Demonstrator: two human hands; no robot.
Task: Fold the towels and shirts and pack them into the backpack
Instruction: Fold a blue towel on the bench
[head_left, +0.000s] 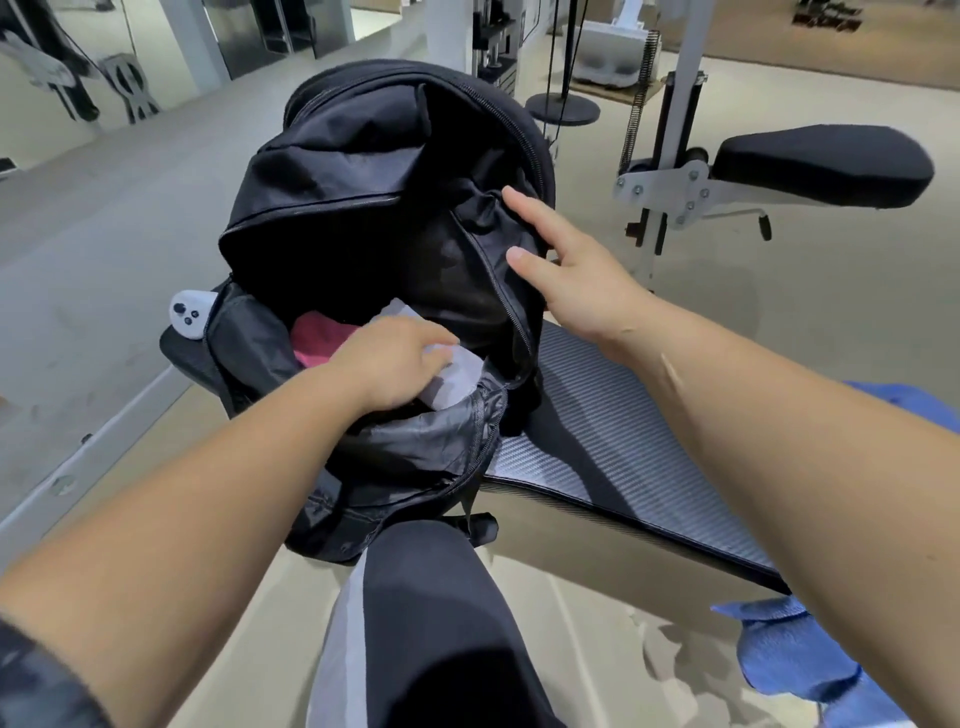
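1. The black backpack (337, 171) stands unzipped on a bench pad (613, 431). Its deep interior is too dark to make out.
2. The left hand (395, 364) reaches into the opening with its fingers curled around a pale grey cloth (457, 379). The hand covers most of the cloth, so towel or shirt cannot be told.
3. A pink cloth (317, 338) lies crumpled in the backpack just beside the grey one.
4. The right hand (582, 286) is spread with straight fingers against the backpack's slick, creased lining by the zipper.
5. The pad is ribbed with a woven sheen.
6. A soft blue cloth (795, 660) is partly hidden by the right forearm.
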